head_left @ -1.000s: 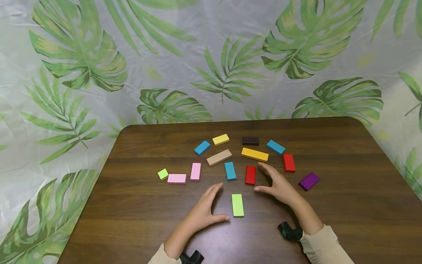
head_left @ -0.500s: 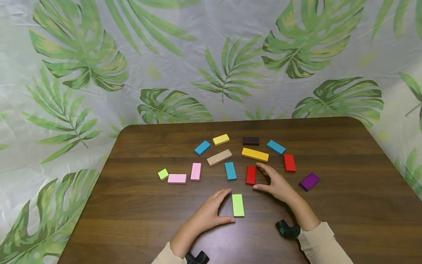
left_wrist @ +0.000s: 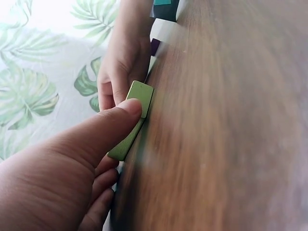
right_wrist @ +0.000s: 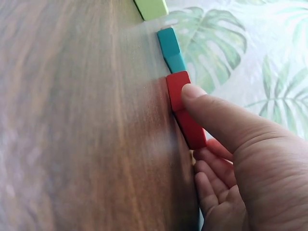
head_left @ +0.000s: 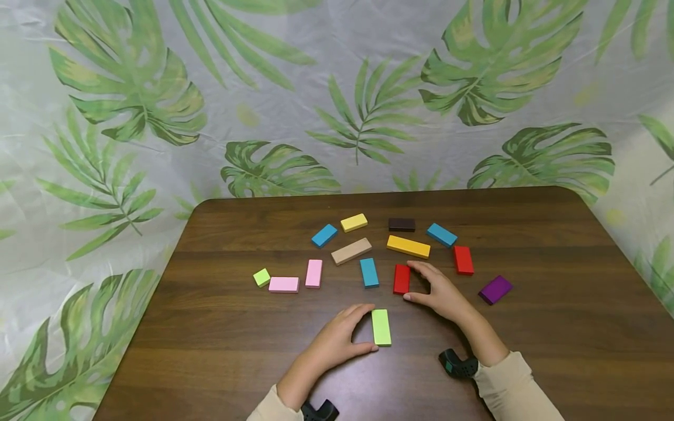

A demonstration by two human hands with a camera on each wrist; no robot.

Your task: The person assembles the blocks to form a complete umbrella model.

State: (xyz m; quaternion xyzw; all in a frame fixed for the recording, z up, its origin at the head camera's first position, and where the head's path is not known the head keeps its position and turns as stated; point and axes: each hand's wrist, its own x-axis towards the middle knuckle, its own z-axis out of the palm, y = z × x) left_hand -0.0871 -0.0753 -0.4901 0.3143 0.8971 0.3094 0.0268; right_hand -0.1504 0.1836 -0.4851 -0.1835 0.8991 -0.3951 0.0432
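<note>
My left hand (head_left: 337, 336) spans a lime green rectangular block (head_left: 381, 328) lying flat near the table's front. Its thumb is at the near end and the fingers at the far end; the left wrist view shows the thumb tip against the block's end face (left_wrist: 142, 91). Farther right, my right hand (head_left: 444, 295) pinches a red block (head_left: 402, 279) the same way, lengthwise. In the right wrist view the thumb lies on the red block's near end (right_wrist: 178, 89), with fingertips at its far end. Both blocks rest on the table.
A blue block (head_left: 370, 273) lies just left of the red one. Pink blocks (head_left: 313, 273) and a small green cube (head_left: 261, 278) are on the left. Behind are wooden (head_left: 351, 251) and orange (head_left: 408, 247) blocks; a second red (head_left: 463, 260) and a purple block (head_left: 495, 290) lie right.
The left hand has moved right, bringing its thumb and fingers to the lime green block. The right hand has shifted slightly left onto the red block. The blocks have stayed in place.
</note>
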